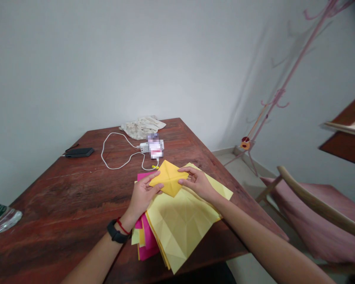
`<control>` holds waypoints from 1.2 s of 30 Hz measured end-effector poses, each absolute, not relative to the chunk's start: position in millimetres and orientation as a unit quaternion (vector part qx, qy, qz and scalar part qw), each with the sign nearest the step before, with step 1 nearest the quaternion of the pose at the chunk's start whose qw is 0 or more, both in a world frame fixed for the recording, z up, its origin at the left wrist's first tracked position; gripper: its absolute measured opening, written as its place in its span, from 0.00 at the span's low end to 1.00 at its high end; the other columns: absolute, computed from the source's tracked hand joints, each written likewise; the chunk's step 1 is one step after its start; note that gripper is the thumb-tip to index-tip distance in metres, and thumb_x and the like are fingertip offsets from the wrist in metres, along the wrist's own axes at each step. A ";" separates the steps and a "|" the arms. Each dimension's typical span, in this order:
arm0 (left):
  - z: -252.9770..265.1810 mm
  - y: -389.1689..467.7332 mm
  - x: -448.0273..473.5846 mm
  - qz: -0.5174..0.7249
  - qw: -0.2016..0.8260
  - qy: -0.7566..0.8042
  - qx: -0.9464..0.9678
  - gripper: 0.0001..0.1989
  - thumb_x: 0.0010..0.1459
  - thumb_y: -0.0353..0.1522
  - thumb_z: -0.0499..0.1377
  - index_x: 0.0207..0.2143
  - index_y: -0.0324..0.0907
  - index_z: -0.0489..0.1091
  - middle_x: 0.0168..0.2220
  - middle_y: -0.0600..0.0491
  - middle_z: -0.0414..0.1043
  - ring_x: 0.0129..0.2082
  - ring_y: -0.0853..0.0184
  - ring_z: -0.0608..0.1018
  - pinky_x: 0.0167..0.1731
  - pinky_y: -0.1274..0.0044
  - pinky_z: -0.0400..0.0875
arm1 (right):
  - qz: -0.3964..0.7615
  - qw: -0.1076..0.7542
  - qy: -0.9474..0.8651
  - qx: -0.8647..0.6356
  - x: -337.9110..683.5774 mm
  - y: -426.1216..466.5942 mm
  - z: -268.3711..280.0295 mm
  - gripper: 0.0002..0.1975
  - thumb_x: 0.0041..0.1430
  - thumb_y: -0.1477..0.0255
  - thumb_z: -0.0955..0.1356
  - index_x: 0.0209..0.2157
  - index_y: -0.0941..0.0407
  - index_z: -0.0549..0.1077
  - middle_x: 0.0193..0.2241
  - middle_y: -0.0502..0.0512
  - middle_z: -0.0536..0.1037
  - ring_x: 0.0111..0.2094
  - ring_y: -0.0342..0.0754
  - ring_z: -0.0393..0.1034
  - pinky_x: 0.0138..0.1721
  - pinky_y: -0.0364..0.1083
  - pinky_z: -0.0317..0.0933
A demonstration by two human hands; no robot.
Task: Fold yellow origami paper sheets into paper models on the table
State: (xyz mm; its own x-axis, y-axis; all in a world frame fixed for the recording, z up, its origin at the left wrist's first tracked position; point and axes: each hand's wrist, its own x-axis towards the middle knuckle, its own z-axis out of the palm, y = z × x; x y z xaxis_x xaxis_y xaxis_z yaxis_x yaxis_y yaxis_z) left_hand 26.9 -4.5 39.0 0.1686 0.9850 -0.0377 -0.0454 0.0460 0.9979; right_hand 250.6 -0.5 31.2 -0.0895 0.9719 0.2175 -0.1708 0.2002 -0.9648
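Pale gray wall stands behind your red-brown wooden table. You have a small folded yellow paper in front of you, over the near part of the table, and both your hands are on it. Your left hand pinches its left corner between thumb and fingers. Your right hand pinches the right corner the same way. One point of the paper looks away from you and one looks back at you, and crease lines cross in its middle. Under it lie big pale yellow sheets full of fold marks, with bright pink paper poking out on the left. You can't tell if the little paper touches the sheets below. On your left wrist are a black band and a red string. Just past your hands, a white cord loops by a white plug and a blurred-out thing. Behind them is a crumpled cloth. Off to the left sit a flat black thing and part of a clear bottle. On the right are a pink rack and a chair.
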 end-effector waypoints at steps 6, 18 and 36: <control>44.4 -9.9 24.4 0.445 0.418 0.498 0.615 0.24 0.53 0.37 0.68 0.54 0.43 0.75 0.46 0.48 0.81 0.36 0.59 0.84 0.38 0.71 0.80 | 0.507 0.563 -0.539 -0.368 254.5 -1.6 33.6 0.20 0.43 0.68 0.79 0.40 0.54 0.79 0.39 0.56 0.82 0.38 0.53 0.77 0.36 0.48 0.72; 42.4 -5.3 18.8 0.438 0.187 0.432 0.766 0.09 0.61 0.34 0.63 0.42 0.47 0.81 0.54 0.48 0.74 0.49 0.61 0.77 0.54 0.67 0.71 | 0.326 0.548 -0.656 -0.404 259.3 0.3 29.3 0.12 0.52 0.63 0.76 0.38 0.53 0.81 0.38 0.58 0.81 0.41 0.53 0.76 0.42 0.52 0.72; 41.6 -17.5 29.3 0.358 0.321 0.408 0.776 0.11 0.64 0.37 0.61 0.44 0.45 0.80 0.42 0.54 0.83 0.40 0.64 0.84 0.42 0.77 0.75 | 0.431 0.509 -0.659 -0.346 252.1 -11.1 34.8 0.14 0.60 0.60 0.72 0.37 0.56 0.80 0.36 0.58 0.82 0.37 0.50 0.76 0.38 0.46 0.69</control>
